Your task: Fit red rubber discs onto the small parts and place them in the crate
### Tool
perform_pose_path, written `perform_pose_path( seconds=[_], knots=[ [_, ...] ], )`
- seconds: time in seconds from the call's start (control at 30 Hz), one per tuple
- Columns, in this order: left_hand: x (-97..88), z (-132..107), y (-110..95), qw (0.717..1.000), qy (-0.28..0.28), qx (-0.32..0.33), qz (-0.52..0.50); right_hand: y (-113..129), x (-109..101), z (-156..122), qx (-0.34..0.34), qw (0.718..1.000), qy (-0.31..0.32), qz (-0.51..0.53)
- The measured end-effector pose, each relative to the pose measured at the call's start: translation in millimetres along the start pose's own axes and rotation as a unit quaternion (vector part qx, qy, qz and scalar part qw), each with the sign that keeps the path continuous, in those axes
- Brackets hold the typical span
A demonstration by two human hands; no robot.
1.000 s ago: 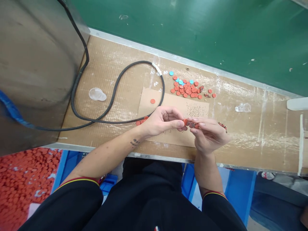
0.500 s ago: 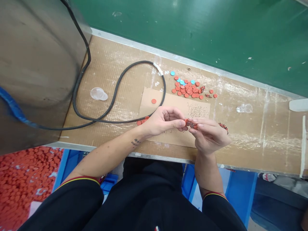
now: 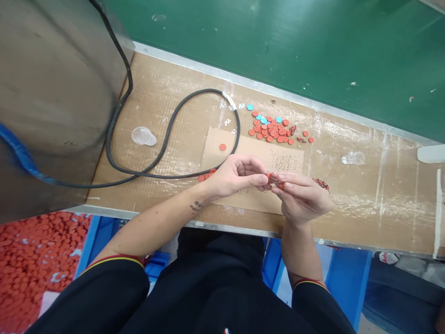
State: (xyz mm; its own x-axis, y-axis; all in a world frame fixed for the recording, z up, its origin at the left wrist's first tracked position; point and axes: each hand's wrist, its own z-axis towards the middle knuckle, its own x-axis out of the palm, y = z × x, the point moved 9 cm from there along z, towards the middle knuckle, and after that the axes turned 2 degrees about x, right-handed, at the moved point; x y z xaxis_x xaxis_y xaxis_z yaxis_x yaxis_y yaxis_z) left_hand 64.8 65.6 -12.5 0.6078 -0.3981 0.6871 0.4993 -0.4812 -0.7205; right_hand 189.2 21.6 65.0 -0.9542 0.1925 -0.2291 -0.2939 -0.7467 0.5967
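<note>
Over a flat piece of cardboard (image 3: 222,136), my two hands meet with their fingertips almost touching. My left hand (image 3: 238,176) is closed, pinching a small round red disc (image 3: 269,176) between thumb and fingers. Pressed against that disc's right side is a small red-and-dark piece (image 3: 278,183), which my right hand (image 3: 302,195) grips with its thumb and fingers. Fingers partly cover both parts, so I cannot tell whether they are joined. Several red discs (image 3: 202,177) peek out beside my left wrist, and a lone red disc (image 3: 222,147) lies on the cardboard.
A heap of red discs (image 3: 273,132) with a few blue discs (image 3: 250,107) lies beyond my hands. Tiny specks (image 3: 285,160) dot the cardboard. A black cable (image 3: 170,125) loops across the bench at left. Small dark-red parts (image 3: 321,184) sit behind my right hand.
Both hands keep nearly the same place and grip. The red-and-dark piece at my right fingertips has tilted slightly.
</note>
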Motion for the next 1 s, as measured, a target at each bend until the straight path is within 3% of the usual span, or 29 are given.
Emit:
perform_pose_path(
  seconds=[0.37, 0.73, 1.0],
  knots=[
    [-0.7, 0.0, 0.4, 1.000, 0.000, -0.007, -0.004, 2.3, -1.9, 0.9, -0.003, 1.000, -0.007, -0.009],
    [2.6, -1.5, -7.0, 0.999, 0.015, 0.038, -0.011, 2.8, -2.2, 2.1, 0.002, 1.000, 0.002, -0.005],
    [-1.2, -1.3, -10.0, 0.999, -0.006, 0.048, 0.015, 5.1, 0.7, 3.8, -0.010, 0.999, 0.026, -0.019]
  ],
)
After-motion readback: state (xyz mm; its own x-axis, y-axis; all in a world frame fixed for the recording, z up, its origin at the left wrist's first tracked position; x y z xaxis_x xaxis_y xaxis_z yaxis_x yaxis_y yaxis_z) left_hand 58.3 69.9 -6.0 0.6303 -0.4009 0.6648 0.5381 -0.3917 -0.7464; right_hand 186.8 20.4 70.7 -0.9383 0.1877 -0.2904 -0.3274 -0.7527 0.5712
